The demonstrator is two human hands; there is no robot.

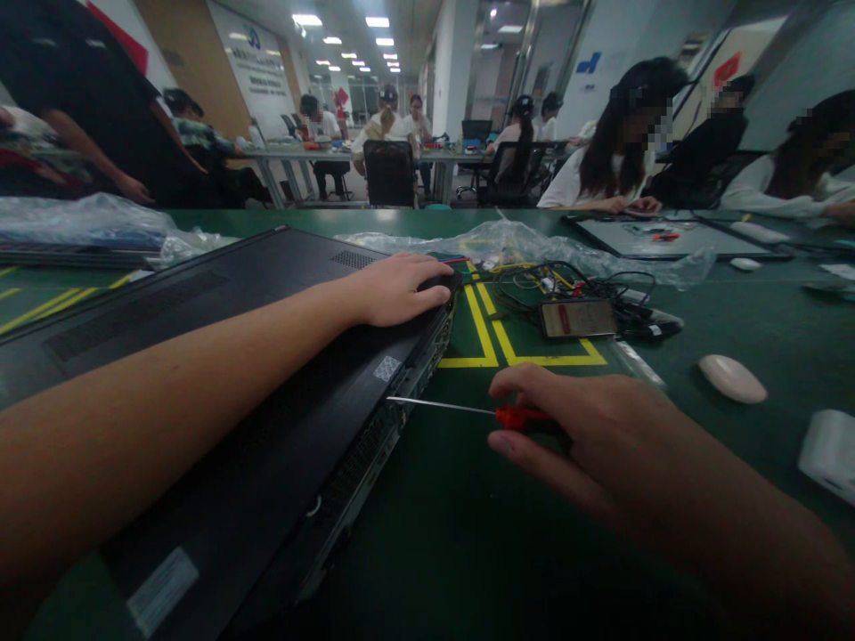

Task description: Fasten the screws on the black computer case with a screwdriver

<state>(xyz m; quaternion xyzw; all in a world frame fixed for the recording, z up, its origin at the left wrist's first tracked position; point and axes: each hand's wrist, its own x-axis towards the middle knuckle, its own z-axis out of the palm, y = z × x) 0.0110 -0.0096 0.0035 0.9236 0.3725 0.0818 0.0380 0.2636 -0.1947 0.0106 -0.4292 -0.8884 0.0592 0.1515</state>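
Note:
A black laptop (220,374) lies upside down on the green table, its side ports facing right. My left hand (394,287) rests flat on its far corner, fingers curled over the edge. My right hand (588,427) grips a red-handled screwdriver (468,409). Its thin metal shaft points left, with the tip at the laptop's right side near the ports.
Yellow tape lines (494,343) mark the green mat. A phone (578,318) and tangled cables lie beyond, with clear plastic bags (521,240). A white mouse (733,377) and white box (828,454) sit at right. Several people work at this and farther tables.

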